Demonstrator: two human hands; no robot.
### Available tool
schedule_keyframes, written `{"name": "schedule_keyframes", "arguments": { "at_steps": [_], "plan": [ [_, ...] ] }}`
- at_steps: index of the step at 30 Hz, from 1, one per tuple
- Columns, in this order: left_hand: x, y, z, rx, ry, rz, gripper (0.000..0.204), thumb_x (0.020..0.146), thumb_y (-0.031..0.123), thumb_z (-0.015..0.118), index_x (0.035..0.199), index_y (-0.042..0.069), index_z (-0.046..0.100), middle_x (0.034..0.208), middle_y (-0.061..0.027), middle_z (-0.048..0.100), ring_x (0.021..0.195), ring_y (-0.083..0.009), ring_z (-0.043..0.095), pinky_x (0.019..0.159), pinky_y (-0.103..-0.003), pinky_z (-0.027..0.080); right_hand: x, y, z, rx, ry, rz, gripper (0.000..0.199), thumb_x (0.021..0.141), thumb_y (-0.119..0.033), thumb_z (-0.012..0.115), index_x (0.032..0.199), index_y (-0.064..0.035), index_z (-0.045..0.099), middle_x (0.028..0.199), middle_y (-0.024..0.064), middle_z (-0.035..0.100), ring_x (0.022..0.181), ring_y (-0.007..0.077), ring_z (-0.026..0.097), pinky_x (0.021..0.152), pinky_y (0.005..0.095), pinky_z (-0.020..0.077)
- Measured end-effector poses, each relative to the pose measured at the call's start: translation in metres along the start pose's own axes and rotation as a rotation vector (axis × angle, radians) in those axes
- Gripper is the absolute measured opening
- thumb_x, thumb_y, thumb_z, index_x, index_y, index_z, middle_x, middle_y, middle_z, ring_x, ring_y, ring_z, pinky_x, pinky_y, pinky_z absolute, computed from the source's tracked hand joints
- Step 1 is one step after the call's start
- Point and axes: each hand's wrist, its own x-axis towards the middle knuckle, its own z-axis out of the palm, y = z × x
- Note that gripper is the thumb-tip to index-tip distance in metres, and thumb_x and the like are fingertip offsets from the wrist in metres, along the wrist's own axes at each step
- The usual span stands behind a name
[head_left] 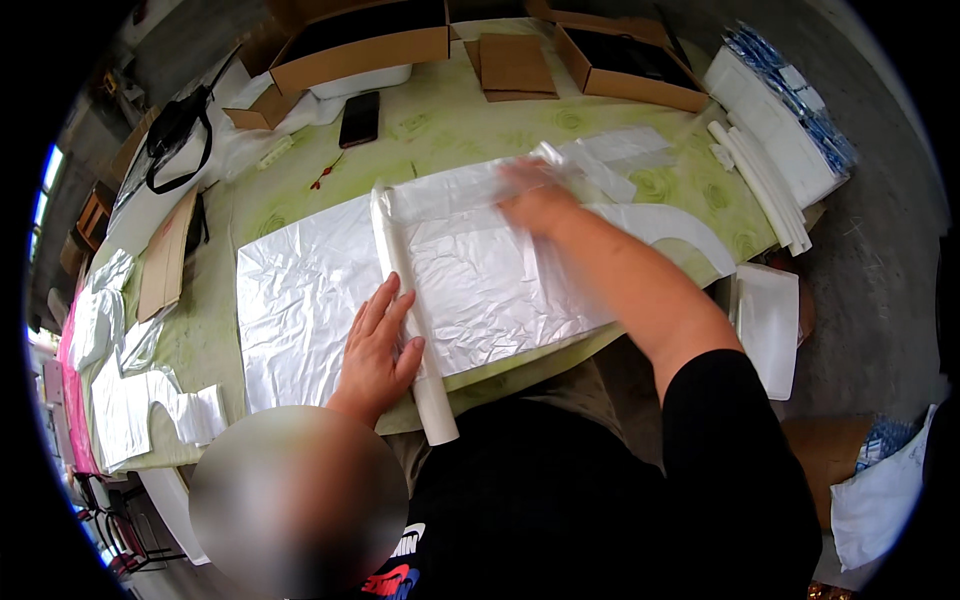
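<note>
Glossy white plastic bags or sheets (300, 290) lie flat and wrinkled on the table in front of me. A narrow white roll (433, 405) rests across them, its near end jutting past the table's front edge. My left hand (377, 345) lies against the left side of the roll, fingers stretched out and resting on it. Over the far right part of the plastic is my right hand (530, 195), smeared by motion. Whether its fingers hold the film cannot be made out. Beyond it, thin translucent film strips (610, 160) spread over the cloth.
A green patterned tablecloth (690, 195) covers the table. Toward the back are a black phone (360, 120), open cardboard boxes (630, 65) and flat cardboard (515, 65). Several white rolls (765, 190) lie at right. Cut white plastic pieces (125, 410) sit at left beside cardboard (168, 255).
</note>
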Motion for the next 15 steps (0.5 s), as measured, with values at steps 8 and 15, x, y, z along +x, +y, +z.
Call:
{"name": "schedule_keyframes", "arguments": {
  "at_steps": [8,15],
  "plan": [
    [0.000,-0.001,-0.006,-0.032,-0.012,0.022,0.066,0.084,0.028,0.067,0.145,0.004,0.054,0.158,-0.0217,0.042,0.144,-0.0384,0.044,0.119,-0.052,0.031,-0.033,0.177,-0.079,-0.140,0.226,0.530,0.065,0.093,-0.048,0.065,0.149,-0.0171,0.052,0.153,0.0165,0.049,0.141,0.0383,0.045,0.116,0.0484,0.0391],
    [-0.001,0.002,-0.009,-0.004,-0.060,-0.018,0.074,0.081,0.032,0.072,0.147,0.007,0.052,0.162,-0.0181,0.039,0.145,-0.0351,0.043,0.121,-0.052,0.029,-0.081,-0.024,-0.038,-0.067,-0.067,0.017,0.061,0.091,-0.047,0.069,0.147,-0.0273,0.055,0.161,0.0210,0.036,0.150,0.0429,0.028,0.122,0.0558,0.0242]
  ]
}}
